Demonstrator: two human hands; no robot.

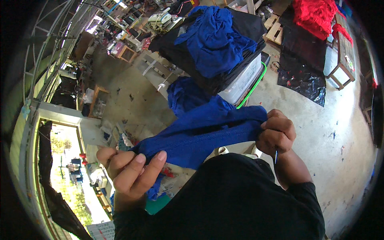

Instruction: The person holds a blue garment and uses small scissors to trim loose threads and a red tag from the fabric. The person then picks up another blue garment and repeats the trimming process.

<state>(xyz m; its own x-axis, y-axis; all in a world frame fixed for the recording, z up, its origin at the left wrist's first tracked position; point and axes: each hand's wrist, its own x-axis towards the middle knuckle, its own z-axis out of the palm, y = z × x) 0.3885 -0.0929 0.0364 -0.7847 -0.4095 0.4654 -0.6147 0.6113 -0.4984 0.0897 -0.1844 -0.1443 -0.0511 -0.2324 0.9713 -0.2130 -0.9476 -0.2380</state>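
A piece of blue cloth (204, 140) with a stitched seam along it is stretched between my two hands in front of my body. My left hand (130, 168) is closed on its left end, thumb and fingers pinching the edge. The other end is gripped in the closed fingers of my right hand (277, 132). A thin shiny metal piece (276, 156) sticks out below the right hand; its kind I cannot make out. Just beyond the cloth, more blue cloth (214, 40) lies heaped on a black-covered stack, and another blue pile (186, 94) hangs lower beside it.
A clear plastic bin (242, 82) with a green rim (256, 84) stands under the stack. Red cloth (316, 16) lies at the far right by a wooden bench (340, 60) and black plastic sheeting (302, 76). Sewing machines (160, 20) stand far back; a window (66, 168) is at left.
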